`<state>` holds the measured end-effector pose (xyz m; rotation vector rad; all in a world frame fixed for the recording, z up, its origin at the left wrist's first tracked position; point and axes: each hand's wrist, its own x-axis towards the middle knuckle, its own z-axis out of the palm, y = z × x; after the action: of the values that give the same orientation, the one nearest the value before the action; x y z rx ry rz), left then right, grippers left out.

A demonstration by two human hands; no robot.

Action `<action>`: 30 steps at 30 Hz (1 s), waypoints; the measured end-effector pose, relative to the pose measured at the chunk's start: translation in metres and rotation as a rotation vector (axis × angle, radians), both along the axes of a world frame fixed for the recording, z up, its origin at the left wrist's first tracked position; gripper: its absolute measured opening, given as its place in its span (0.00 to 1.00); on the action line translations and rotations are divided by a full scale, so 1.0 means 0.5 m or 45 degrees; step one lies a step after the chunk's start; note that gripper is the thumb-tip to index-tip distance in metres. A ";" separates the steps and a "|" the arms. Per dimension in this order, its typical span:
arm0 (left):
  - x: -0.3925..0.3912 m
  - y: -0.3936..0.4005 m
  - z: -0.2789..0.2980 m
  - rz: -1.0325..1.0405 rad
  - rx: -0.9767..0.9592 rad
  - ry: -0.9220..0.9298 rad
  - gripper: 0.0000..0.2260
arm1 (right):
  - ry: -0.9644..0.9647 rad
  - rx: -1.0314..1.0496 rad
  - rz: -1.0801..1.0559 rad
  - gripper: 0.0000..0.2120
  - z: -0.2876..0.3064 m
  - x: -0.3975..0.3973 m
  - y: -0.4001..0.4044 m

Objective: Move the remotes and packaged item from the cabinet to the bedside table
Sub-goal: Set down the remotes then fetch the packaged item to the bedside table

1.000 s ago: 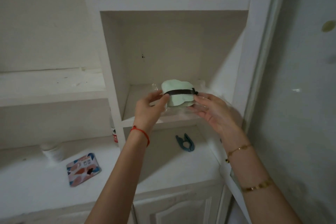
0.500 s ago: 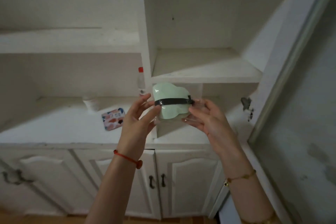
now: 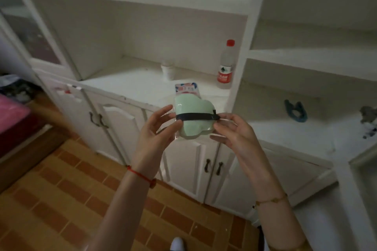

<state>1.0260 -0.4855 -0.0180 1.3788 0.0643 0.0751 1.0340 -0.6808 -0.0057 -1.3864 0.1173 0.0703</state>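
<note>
A pale green packaged item point(image 3: 193, 126) in clear plastic wrap with a black strap across it is held in mid-air in front of the white cabinet point(image 3: 142, 96). My left hand point(image 3: 157, 128) pinches its left edge and my right hand point(image 3: 230, 130) pinches its right edge. No remote shows in this view. The bedside table is not in view.
On the cabinet counter stand a clear bottle with a red cap point(image 3: 225, 65), a small white cup point(image 3: 168, 71) and a flat patterned packet point(image 3: 186, 88). A blue clip point(image 3: 295, 111) lies on the right counter. Brown tiled floor point(image 3: 61, 199) lies below; a dark red bed point(image 3: 12, 116) sits at the left.
Both hands have carried the green packaged item out of the cabinet shelf and down away from it. The view has swung down and left, showing floor and cabinet doors.
</note>
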 end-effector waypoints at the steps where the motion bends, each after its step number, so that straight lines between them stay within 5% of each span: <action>1: -0.011 0.023 -0.006 0.038 0.008 0.014 0.19 | 0.021 -0.012 0.055 0.13 -0.007 0.002 0.021; 16: -0.207 0.431 -0.096 0.735 -0.046 0.165 0.23 | 0.116 -0.188 0.750 0.12 -0.112 0.007 0.506; 30: -0.426 0.804 -0.150 1.120 -0.091 0.230 0.25 | 0.056 -0.306 1.402 0.13 -0.173 -0.082 1.002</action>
<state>0.8132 -0.0837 -0.0931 1.1949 0.8146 0.6733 0.9931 -0.1801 -0.0920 -1.5440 -0.6322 1.0257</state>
